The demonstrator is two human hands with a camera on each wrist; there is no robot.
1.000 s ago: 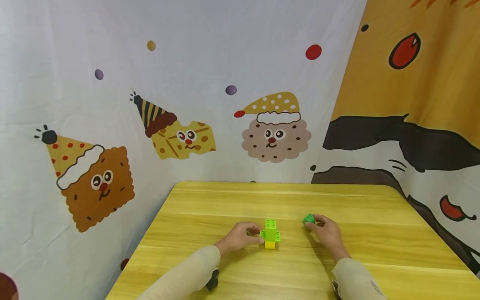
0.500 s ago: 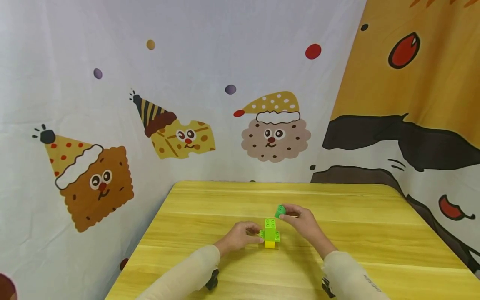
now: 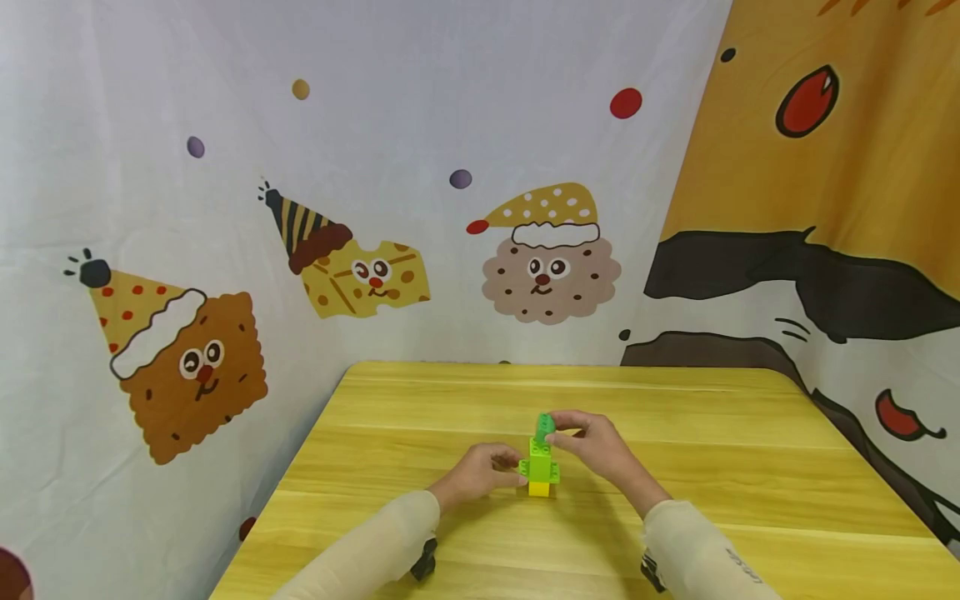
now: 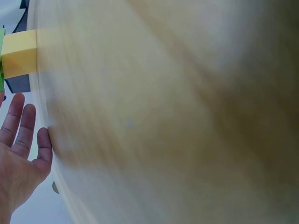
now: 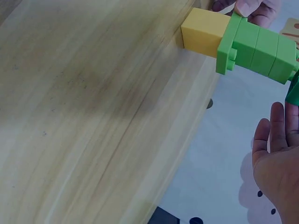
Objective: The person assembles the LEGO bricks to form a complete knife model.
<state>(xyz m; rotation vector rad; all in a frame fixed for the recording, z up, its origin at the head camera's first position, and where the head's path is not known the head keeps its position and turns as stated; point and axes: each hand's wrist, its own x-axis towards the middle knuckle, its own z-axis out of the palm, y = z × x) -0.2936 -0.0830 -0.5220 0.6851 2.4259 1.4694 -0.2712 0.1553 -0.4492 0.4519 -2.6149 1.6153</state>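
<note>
A small toy-block tower (image 3: 539,465) stands upright on the table. Its yellow base block (image 5: 205,30) carries a wide light-green plate (image 5: 226,49), with several light-green blocks (image 5: 262,50) stacked above. At the plate's left end, my left hand (image 3: 477,475) holds the tower between thumb and fingertip; its other fingers (image 4: 29,123) extend loosely. My right hand (image 3: 600,454) pinches a darker green block (image 3: 545,427) right at the tower's top studs. That block is mostly cut off in the right wrist view, where some right fingers (image 5: 278,126) reach up beside it.
The wooden table (image 3: 420,400) runs back to a white curtain (image 3: 405,125) printed with cartoon faces. Dark wrist straps (image 3: 425,560) show under both cream sleeves (image 3: 375,542).
My right hand has carried the darker green block leftward from the table's right part to the top of the tower. The left hand stays at the plate.
</note>
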